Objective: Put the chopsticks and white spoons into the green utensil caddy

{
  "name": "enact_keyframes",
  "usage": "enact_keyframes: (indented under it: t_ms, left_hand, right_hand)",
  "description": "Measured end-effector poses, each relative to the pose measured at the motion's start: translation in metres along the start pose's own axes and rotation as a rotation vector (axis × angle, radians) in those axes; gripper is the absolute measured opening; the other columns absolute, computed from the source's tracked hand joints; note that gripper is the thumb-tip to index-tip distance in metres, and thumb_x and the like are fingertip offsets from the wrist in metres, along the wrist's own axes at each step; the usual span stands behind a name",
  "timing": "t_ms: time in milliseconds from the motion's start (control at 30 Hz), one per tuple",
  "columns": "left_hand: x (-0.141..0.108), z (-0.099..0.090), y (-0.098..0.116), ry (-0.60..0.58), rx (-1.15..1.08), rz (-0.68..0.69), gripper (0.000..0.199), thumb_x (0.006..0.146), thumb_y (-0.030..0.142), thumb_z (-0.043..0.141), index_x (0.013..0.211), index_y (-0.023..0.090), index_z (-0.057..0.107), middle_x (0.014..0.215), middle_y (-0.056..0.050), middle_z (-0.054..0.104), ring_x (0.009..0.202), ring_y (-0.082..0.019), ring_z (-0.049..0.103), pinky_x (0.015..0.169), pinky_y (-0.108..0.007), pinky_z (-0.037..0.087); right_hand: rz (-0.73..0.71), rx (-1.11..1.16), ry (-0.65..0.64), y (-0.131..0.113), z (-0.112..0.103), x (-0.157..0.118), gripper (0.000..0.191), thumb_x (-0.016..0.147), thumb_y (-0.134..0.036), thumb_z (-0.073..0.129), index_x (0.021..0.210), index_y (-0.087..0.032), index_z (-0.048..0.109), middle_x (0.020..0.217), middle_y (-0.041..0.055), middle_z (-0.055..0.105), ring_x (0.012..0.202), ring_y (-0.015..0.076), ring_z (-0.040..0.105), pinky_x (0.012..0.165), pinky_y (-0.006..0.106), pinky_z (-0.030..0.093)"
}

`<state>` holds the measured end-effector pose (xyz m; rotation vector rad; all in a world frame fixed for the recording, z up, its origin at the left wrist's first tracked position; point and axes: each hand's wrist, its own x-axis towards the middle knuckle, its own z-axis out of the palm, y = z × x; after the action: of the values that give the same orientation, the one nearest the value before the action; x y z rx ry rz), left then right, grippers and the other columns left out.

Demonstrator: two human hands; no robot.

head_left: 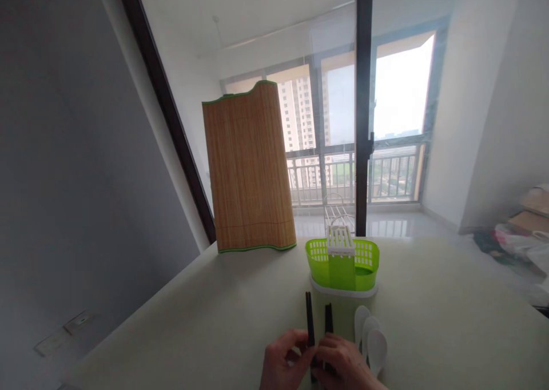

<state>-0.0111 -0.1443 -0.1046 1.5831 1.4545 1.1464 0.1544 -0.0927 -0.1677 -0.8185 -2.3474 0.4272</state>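
Your left hand (283,364) and right hand (341,364) meet at the near edge of the tabletop (214,321), low in view and partly cut off by the frame. Both are closed around dark chopsticks (309,321): your left grip pinches the taller sticks between thumb and fingers, and your right grip folds over the lower ends of the shorter sticks (328,319) just beside them. The sticks stand nearly upright, their tips rising clear of your knuckles.

Just to the right of your right hand, three white spoons (371,338) lie side by side on the tabletop, bowls up, touching or nearly touching one another. Beyond the chopsticks, toward the middle of the tabletop, stands a green cutlery holder (343,267) on a white base, with a white slotted insert (341,242) sticking up from its middle compartment. At the far left corner a bamboo mat (249,170) with green trim stands upright in a loose curve. Behind the tabletop are a glass door and a balcony railing.
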Motion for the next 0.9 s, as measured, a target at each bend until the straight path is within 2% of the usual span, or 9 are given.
enact_keyframes:
  t_ms: [133,233,333,433,533,633,800,900]
  left_hand:
    - [0.002,-0.007,0.011,0.019,0.015,0.048,0.022,0.078,0.042,0.066,0.082,0.022,0.075,0.081,-0.003,0.075,0.075,-0.017,0.067,0.066,-0.023,0.056]
    - [0.017,-0.022,0.037,0.087,0.007,0.107,0.022,0.078,0.041,0.067,0.082,0.021,0.076,0.079,-0.003,0.076,0.072,-0.017,0.068,0.066,-0.024,0.057]
    - [0.054,-0.043,0.074,0.204,0.007,0.216,0.027,0.078,0.044,0.069,0.084,0.019,0.077,0.078,-0.003,0.076,0.069,-0.016,0.068,0.065,-0.025,0.057]
    - [0.109,-0.052,0.103,0.282,-0.006,0.338,0.028,0.077,0.042,0.070,0.089,0.017,0.077,0.082,-0.003,0.076,0.073,-0.017,0.069,0.067,-0.026,0.057]
    - [0.166,-0.041,0.112,0.230,0.019,0.328,0.030,0.080,0.038,0.067,0.096,0.015,0.076,0.088,-0.005,0.077,0.077,-0.017,0.070,0.068,-0.026,0.057]
    - [0.209,-0.019,0.104,0.143,0.072,0.276,0.031,0.082,0.038,0.066,0.096,0.012,0.075,0.086,-0.007,0.077,0.075,-0.018,0.071,0.063,-0.025,0.057]
    - [0.239,0.015,0.080,0.035,0.235,0.178,0.032,0.076,0.041,0.074,0.087,0.012,0.077,0.075,-0.006,0.076,0.067,-0.017,0.071,0.062,-0.026,0.056]
    - [0.247,0.027,0.072,-0.037,0.357,0.108,0.027,0.075,0.038,0.075,0.084,0.013,0.078,0.070,-0.004,0.075,0.068,-0.017,0.072,0.063,-0.025,0.055]
  right_hand:
    - [0.011,-0.055,-0.019,0.001,0.001,-0.001,0.015,0.067,-0.008,0.071,0.073,-0.020,0.064,0.077,0.0036,0.071,0.078,0.0238,0.067,0.062,0.027,0.041]
    - [0.049,-0.046,-0.004,-0.002,-0.008,-0.002,0.022,0.070,-0.012,0.068,0.090,-0.020,0.068,0.080,0.0036,0.072,0.079,0.0242,0.067,0.065,0.028,0.043]
    - [0.082,-0.002,0.012,-0.004,-0.018,-0.002,0.038,0.077,-0.015,0.063,0.114,-0.023,0.066,0.085,0.0026,0.073,0.081,0.0229,0.068,0.069,0.029,0.046]
    - [0.078,-0.046,0.001,0.000,-0.018,-0.002,0.040,0.075,-0.013,0.062,0.114,-0.024,0.067,0.085,0.0021,0.074,0.081,0.0228,0.069,0.068,0.028,0.046]
    - [0.040,-0.103,0.016,0.011,-0.005,-0.001,0.043,0.067,-0.010,0.066,0.107,-0.025,0.069,0.085,0.0009,0.075,0.079,0.0225,0.071,0.064,0.026,0.046]
    - [-0.015,-0.156,0.091,0.026,0.013,-0.001,0.037,0.064,-0.010,0.071,0.097,-0.027,0.071,0.081,-0.0018,0.075,0.073,0.0203,0.071,0.057,0.024,0.043]
    - [-0.096,-0.236,0.229,0.046,0.034,-0.001,0.027,0.067,-0.023,0.083,0.090,-0.029,0.070,0.073,-0.0059,0.073,0.064,0.0159,0.069,0.049,0.023,0.037]
    - [-0.153,-0.263,0.289,0.051,0.040,0.000,0.016,0.080,-0.041,0.077,0.088,-0.029,0.068,0.068,-0.0068,0.069,0.058,0.0138,0.066,0.044,0.025,0.033]
